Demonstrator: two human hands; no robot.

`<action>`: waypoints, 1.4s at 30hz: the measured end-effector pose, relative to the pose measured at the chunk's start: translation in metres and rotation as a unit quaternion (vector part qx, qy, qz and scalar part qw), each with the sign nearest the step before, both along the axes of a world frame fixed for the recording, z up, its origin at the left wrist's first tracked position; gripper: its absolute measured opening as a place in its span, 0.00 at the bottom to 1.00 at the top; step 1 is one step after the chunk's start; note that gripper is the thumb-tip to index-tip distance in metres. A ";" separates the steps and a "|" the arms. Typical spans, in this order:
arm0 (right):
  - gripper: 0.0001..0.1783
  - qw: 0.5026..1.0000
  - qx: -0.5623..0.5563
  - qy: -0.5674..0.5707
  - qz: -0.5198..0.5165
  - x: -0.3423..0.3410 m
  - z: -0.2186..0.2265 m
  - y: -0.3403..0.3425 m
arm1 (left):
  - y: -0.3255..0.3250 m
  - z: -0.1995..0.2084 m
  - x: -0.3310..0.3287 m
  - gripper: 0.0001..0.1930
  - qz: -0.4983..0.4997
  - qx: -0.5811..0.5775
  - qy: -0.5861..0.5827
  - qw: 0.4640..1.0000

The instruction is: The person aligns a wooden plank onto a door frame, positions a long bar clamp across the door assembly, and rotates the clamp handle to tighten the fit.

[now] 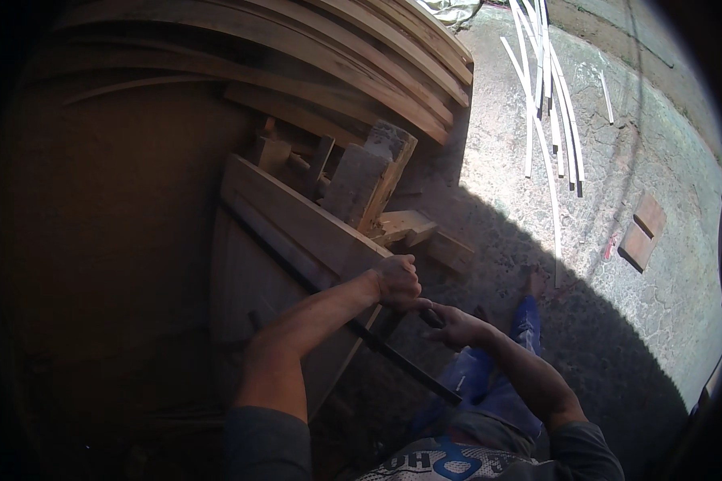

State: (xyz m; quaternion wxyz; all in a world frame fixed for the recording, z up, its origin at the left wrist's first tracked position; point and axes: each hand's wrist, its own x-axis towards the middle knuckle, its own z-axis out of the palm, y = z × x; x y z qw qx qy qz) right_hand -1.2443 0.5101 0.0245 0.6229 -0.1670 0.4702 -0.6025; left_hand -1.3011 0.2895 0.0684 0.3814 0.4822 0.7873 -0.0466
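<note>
A wooden panel with a raised frame stands at the middle left. Across its face runs the long dark metal bar of a bar clamp, slanting from upper left to lower right. At the panel's right corner, my left hand is closed in a fist; what lies inside it is hidden. Just right of it and lower, my right hand wraps round a short dark handle, which seems to belong to the clamp. The two hands almost touch. Shadow blurs the clamp's jaw below them.
Long wooden boards are stacked at the upper left. A thick wooden block and offcuts sit behind the panel. Thin white strips lie on the sunlit concrete floor, with wood pieces at the right.
</note>
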 end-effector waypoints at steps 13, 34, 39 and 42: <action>0.40 0.999 -0.029 0.003 -0.015 0.012 -0.027 -0.006 | 0.003 0.006 -0.005 0.33 -0.007 -0.004 -0.005 1.000; 0.42 0.990 -0.056 -0.120 -0.037 0.008 -0.016 -0.001 | 0.000 0.010 -0.001 0.34 0.003 0.013 -0.020 1.000; 0.42 0.995 0.045 0.084 -0.001 0.001 0.000 -0.003 | 0.003 0.011 -0.003 0.34 0.000 -0.003 -0.012 1.000; 0.41 0.942 0.057 0.314 -0.103 0.021 0.001 -0.011 | 0.000 0.008 0.000 0.35 0.007 0.008 -0.008 1.000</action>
